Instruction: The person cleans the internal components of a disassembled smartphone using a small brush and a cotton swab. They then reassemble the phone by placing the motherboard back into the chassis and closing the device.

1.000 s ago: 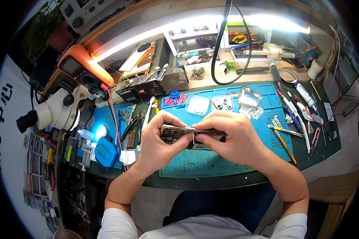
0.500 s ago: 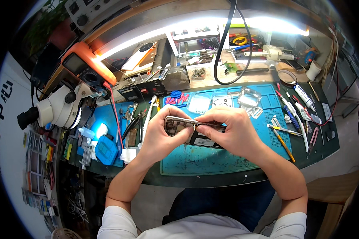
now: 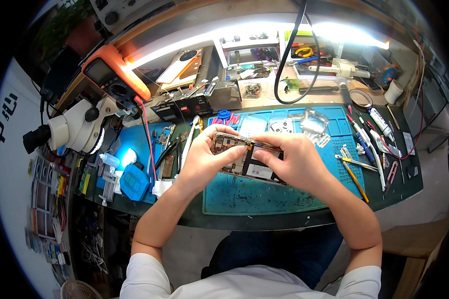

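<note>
At the bottom of the frame sits the person in a white shirt and dark trousers, both forearms rising from the lower edge toward the centre. There the opened phone (image 3: 244, 157), back cover off and its insides showing, is held just above the blue work mat (image 3: 264, 194) on the tabletop. Compared with the view a second ago it has shifted slightly toward the left hand and tilted, left end higher, and the thumbs have moved inward over the exposed interior. The left hand (image 3: 204, 159) is closed around the phone's left end, thumb lying across its face; the right hand (image 3: 294, 162) grips the right end, thumb pressing near the middle. In my judgement the work has gone from steadying the phone to pressing or prying at an inner part, though which part cannot be told. Right of centre, tweezers and pens (image 3: 364, 149) lie on the mat; further up sit clear plastic trays (image 3: 304, 122). At the left stand a white microscope (image 3: 77, 129) and, above it, an orange meter (image 3: 112, 79). A lit shelf of tools (image 3: 264, 60) crosses the top.
</note>
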The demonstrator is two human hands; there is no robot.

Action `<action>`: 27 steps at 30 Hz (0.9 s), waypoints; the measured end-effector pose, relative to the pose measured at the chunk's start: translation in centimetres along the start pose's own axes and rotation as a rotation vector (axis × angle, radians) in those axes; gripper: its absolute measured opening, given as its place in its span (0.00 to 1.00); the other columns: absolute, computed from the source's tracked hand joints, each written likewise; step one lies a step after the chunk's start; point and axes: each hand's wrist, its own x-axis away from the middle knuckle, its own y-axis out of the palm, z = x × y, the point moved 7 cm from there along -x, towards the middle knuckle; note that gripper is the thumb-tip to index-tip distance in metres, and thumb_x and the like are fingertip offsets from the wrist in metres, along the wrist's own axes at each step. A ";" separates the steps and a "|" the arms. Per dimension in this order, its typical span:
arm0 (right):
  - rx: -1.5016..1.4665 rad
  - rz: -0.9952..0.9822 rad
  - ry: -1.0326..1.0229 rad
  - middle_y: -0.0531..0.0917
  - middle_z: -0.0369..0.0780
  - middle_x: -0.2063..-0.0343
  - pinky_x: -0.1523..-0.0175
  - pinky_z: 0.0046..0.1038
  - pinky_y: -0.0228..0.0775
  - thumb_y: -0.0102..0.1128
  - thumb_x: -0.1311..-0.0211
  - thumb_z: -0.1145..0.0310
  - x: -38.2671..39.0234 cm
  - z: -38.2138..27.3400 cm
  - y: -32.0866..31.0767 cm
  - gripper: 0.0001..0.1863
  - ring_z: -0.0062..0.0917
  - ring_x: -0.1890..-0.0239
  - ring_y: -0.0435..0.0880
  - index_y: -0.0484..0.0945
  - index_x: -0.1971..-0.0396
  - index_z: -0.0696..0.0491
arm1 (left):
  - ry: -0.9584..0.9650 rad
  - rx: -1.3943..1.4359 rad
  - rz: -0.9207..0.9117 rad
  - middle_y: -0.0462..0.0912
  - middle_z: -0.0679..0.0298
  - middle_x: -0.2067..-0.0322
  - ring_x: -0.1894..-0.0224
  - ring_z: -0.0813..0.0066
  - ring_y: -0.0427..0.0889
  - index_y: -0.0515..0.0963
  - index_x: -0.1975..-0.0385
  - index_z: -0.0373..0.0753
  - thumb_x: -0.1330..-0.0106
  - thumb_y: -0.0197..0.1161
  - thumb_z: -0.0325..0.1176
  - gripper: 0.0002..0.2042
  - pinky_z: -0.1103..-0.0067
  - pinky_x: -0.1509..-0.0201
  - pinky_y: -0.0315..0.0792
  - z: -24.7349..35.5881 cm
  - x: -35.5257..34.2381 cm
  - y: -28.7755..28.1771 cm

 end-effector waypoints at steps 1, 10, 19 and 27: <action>-0.112 -0.045 0.062 0.90 0.40 0.64 0.58 0.25 0.79 0.68 0.32 0.70 -0.2 0.7 0.0 0.16 0.19 0.63 0.87 0.85 0.47 0.57 | -0.014 0.044 -0.020 0.84 0.64 0.55 0.53 0.82 0.82 0.72 0.43 0.35 0.33 0.73 0.30 0.22 0.82 0.51 0.78 0.0 -0.1 0.1; -0.659 -0.300 0.441 0.89 0.39 0.58 0.53 0.21 0.76 0.65 0.28 0.68 -0.6 5.0 0.1 0.21 0.15 0.59 0.84 0.80 0.40 0.63 | 1.004 -0.882 -0.171 0.86 0.62 0.47 0.41 0.61 0.82 0.77 0.38 0.39 0.45 0.80 0.34 0.32 0.63 0.31 0.70 5.1 2.9 2.6; -0.839 -0.523 0.503 0.86 0.34 0.61 0.57 0.19 0.74 0.62 0.24 0.54 0.6 4.0 3.3 0.24 0.12 0.62 0.80 0.81 0.45 0.62 | 0.748 -0.328 -0.248 0.87 0.59 0.63 0.58 0.74 0.87 0.67 0.30 0.35 0.44 0.77 0.17 0.39 0.76 0.50 0.80 3.5 2.2 1.0; -0.765 -0.632 0.396 0.81 0.37 0.46 0.41 0.24 0.69 0.59 0.25 0.44 1.5 2.2 3.7 0.36 0.19 0.45 0.77 0.73 0.31 0.58 | 0.615 -0.345 -0.212 0.87 0.63 0.63 0.57 0.77 0.86 0.60 0.25 0.38 0.45 0.79 0.20 0.46 0.78 0.46 0.77 3.7 1.9 0.6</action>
